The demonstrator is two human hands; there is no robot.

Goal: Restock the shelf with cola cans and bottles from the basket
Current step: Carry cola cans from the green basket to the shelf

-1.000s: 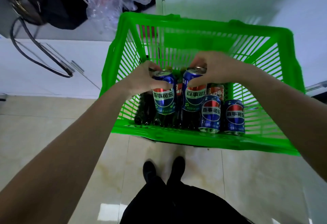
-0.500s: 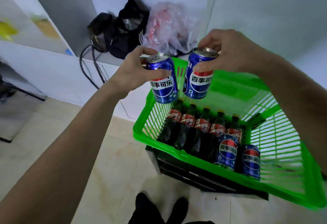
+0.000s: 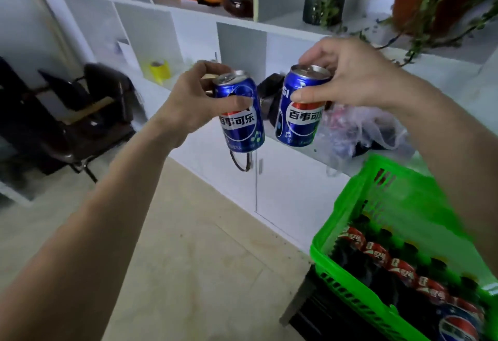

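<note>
left hand (image 3: pixel 192 103) grips one blue cola can (image 3: pixel 240 112) near its top, fingers curled round it; right hand (image 3: pixel 350 79) pinches a second can (image 3: pixel 300 108) at the rim. both cans are up in the air before the white shelf (image 3: pixel 188 14) (slightly tilted). green basket (image 3: pixel 347 281), near right, holds cola bottles (image 3: pixel 377 257).

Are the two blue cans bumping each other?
Apart. The head view shows the left can and the right can with a clear gap, the shelf and a dark bag showing between them.
</note>
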